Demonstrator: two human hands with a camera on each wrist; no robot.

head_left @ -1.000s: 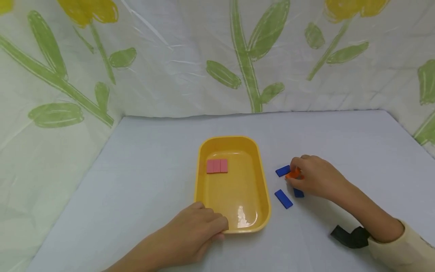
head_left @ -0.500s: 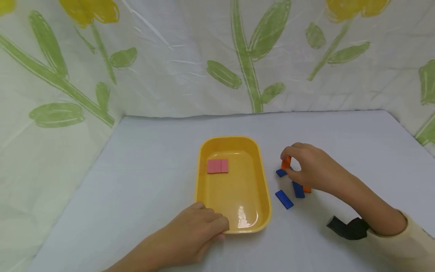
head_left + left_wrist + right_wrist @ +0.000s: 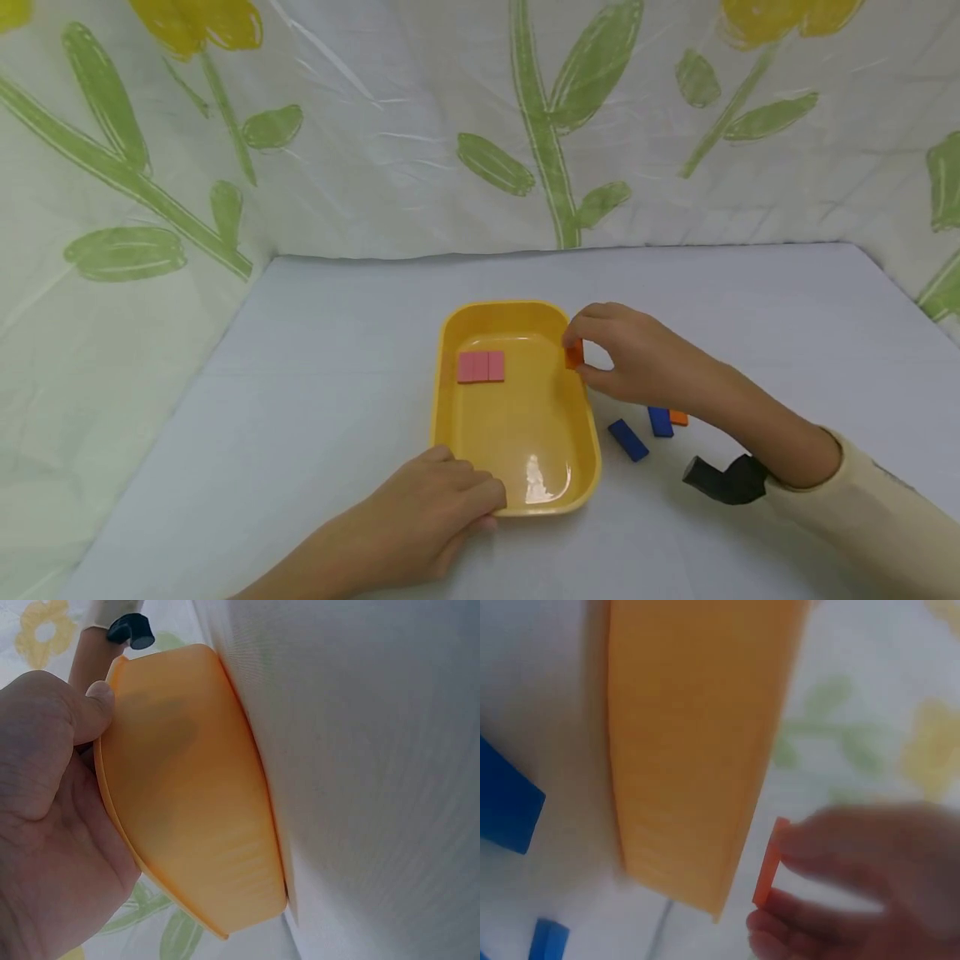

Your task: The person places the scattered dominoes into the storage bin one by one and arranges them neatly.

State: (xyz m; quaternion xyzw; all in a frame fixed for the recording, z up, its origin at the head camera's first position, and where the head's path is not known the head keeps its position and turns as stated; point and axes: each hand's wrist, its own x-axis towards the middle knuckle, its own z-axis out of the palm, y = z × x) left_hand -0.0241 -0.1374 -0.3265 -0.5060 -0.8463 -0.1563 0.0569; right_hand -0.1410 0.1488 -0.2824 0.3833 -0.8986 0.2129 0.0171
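My left hand point(image 3: 438, 517) grips the near rim of a yellow plastic tray point(image 3: 525, 467), its thumb on the outer wall in the left wrist view. Inside the tray, three pink tiles point(image 3: 481, 367) lie side by side toward the back left. My right hand point(image 3: 630, 350) pinches an orange tile point(image 3: 573, 354) between thumb and fingers, at the tray's right rim. The right wrist view shows that orange tile point(image 3: 769, 862) edge-on at the fingertips, beside the tray's outer wall point(image 3: 690, 750).
Right of the tray lie a blue tile point(image 3: 628, 440), another blue tile point(image 3: 660, 422) and an orange tile point(image 3: 678, 417) against it. The right wrist view also shows blue tiles point(image 3: 506, 799) near the tray. A flowered sheet point(image 3: 375, 125) hangs behind the white table surface point(image 3: 322, 350).
My right hand has lifted an orange tile from among the loose tiles and carried it left to the tray's right rim. My left hand keeps its grip on the tray.
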